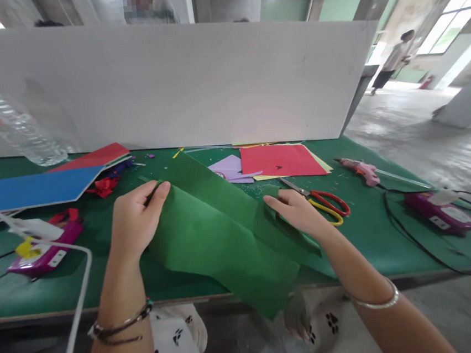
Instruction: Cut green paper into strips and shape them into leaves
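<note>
A large sheet of green paper (216, 236), bent and folded over itself, is held up between my two hands near the table's front edge. My left hand (143, 213) pinches its upper left corner between thumb and fingers. At the other side my right hand (295, 209) grips the sheet's right part, with the thumb on top and most fingers hidden behind. Just beyond that hand lie scissors (330, 203) with red and yellow handles. Past the sheet are a red sheet of paper (286, 160) and light purple paper pieces (230, 167).
A pink glue gun (362, 170) and a purple box (441, 212) with black cable lie right. Another purple box (48, 244), a blue board (32, 190) and a plastic bottle (18, 128) are left. A white panel (193, 80) borders the table's back. A person (395, 61) stands far right.
</note>
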Available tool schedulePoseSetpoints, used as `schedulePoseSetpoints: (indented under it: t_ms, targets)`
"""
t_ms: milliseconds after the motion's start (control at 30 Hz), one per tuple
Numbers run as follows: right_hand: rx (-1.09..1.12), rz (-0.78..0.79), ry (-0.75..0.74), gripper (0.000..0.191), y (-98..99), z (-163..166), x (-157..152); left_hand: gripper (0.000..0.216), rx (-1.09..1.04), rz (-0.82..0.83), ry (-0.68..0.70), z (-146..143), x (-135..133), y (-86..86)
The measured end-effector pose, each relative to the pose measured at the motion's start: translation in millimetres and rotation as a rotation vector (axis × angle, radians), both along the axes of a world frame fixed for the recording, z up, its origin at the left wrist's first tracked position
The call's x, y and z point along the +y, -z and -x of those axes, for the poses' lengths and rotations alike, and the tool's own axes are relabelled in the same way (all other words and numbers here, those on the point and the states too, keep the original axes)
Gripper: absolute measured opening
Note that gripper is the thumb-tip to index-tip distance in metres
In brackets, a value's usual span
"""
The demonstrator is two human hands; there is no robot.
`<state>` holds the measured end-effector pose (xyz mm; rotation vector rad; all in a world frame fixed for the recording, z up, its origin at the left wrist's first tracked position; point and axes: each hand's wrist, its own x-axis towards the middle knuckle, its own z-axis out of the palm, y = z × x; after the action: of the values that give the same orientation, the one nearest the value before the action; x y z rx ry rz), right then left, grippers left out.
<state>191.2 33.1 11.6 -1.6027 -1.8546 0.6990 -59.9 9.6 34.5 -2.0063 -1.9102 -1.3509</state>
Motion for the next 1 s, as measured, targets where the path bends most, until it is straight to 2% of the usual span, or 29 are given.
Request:
schedulePoseSetpoints:
  t_ms: [167,333,400,500,600,733,833,1000]
  targets:
    - [0.106,0.003,0.019,0.038,1.9,-1.9,4.9,0.034,-0.013,-0.004,-0.035,5.0,-0.7,-1.0]
    - [0.211,0.086,0.070,0.036,5.8,-10.0,12.4,0.033,-0.048,0.028,-0.095,10.8,-0.5,-1.6]
    - [0.211,0.060,0.102,0.038,5.2,-11.1,12.7,0.032,-0.056,0.034,-0.103,11.8,-0.2,-1.4]
    - [0.202,0.054,0.051,0.039,2.1,-10.0,9.1,0.032,-0.064,0.031,-0.104,12.2,0.1,-0.4]
    - [0.077,0.064,0.020,0.043,1.3,-6.7,4.8,0.032,-0.062,0.023,-0.098,11.3,0.0,0.1]
    - [-0.079,-0.003,-0.024,0.040,5.2,-1.2,3.8,0.032,-0.053,0.032,-0.085,9.1,-0.5,-0.8]
    - [-0.048,-0.027,-0.056,0.035,7.2,1.4,5.4,0.031,-0.059,0.032,-0.098,9.1,-0.5,-1.4]
    - [0.081,-0.068,0.054,0.033,10.3,1.5,9.7,0.030,-0.094,0.042,-0.123,12.2,-0.5,-2.2]
